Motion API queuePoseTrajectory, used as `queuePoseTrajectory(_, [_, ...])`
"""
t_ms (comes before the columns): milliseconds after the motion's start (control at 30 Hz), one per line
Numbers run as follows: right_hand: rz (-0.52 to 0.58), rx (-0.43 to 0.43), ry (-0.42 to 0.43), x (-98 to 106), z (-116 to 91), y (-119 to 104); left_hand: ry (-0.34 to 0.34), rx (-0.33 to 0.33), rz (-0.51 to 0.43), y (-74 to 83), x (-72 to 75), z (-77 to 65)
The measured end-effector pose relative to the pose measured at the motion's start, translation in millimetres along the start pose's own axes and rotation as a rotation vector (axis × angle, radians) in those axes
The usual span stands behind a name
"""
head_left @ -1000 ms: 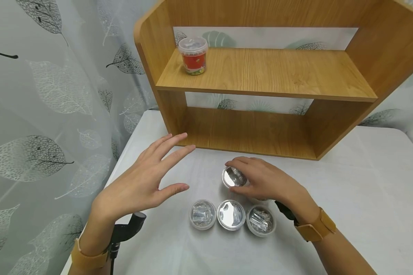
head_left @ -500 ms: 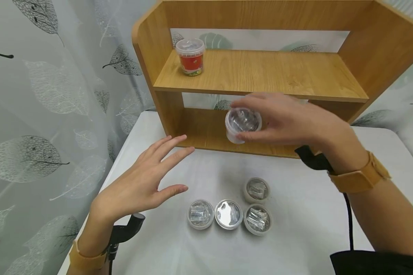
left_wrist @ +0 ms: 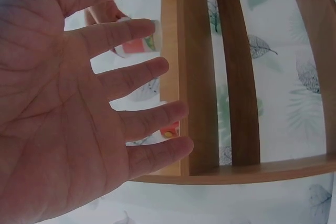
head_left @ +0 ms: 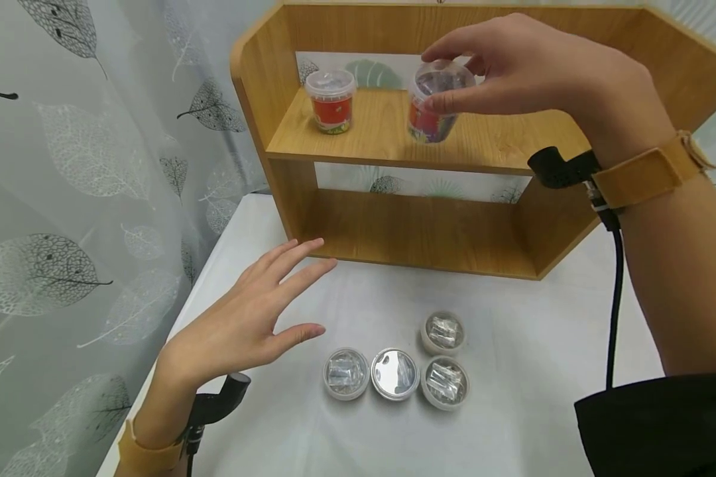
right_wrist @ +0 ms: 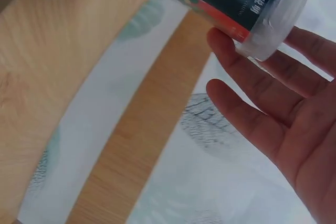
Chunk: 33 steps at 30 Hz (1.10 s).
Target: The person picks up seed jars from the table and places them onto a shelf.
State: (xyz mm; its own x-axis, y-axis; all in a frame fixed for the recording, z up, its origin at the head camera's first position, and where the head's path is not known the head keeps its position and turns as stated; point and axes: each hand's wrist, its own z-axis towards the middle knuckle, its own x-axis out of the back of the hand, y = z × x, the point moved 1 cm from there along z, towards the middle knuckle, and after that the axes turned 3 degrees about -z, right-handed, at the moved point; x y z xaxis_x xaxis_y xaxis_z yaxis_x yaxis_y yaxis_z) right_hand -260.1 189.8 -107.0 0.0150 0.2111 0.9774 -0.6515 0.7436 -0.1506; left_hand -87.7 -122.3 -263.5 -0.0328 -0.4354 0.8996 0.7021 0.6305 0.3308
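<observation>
My right hand [head_left: 525,66] grips a clear-lidded plastic tub [head_left: 432,109] with a red and dark label, tilted, at the height of the upper shelf. In the right wrist view the tub [right_wrist: 236,3] shows printed text, with fingers round its lid end. A similar tub [head_left: 332,103] with a red label stands at the left end of that shelf. My left hand [head_left: 247,311] hovers over the left of the table, fingers spread, holding nothing; its palm [left_wrist: 68,108] fills much of the left wrist view.
Several lidded tubs [head_left: 395,374] stand on the white-covered table [head_left: 531,397] near its middle. The wooden two-tier shelf [head_left: 406,258] stands behind them. A leaf-patterned curtain [head_left: 95,199] hangs on the left.
My right hand has picked up a tub from the table and raised it to the upper shelf. My left hand has stayed in nearly the same place.
</observation>
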Motion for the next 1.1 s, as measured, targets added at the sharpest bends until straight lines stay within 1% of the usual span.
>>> queuePoseTrajectory(133, [0.023,-0.05,-0.028,-4.0,17.8,16.9,0.001,-0.002,0.004,-0.2,-2.1,2.3])
queuePoseTrajectory(267, [0.04,-0.085,-0.049,-12.0,30.1,34.4,-0.003,0.011,0.003,-0.6,-3.9,4.8])
queuePoseTrajectory(467, [0.07,-0.128,-0.075,-22.9,39.1,59.3,-0.009,0.029,0.008,-1.9,-5.9,8.5])
queuePoseTrajectory(600, [0.1,-0.148,-0.083,-28.8,43.6,70.4,-0.015,0.043,0.009,-2.9,-7.8,11.3])
queuePoseTrajectory(800, [0.098,-0.152,-0.06,-36.5,47.1,73.3,-0.023,0.04,0.007,-5.5,-10.3,12.6])
queuePoseTrajectory(933, [0.09,-0.152,-0.06,-36.8,47.8,72.1,-0.03,0.048,0.008,-4.4,-10.1,12.7])
queuePoseTrajectory(1100, [0.085,-0.151,-0.067,-35.1,42.4,73.2,-0.028,0.047,0.009,-4.1,-10.1,12.3])
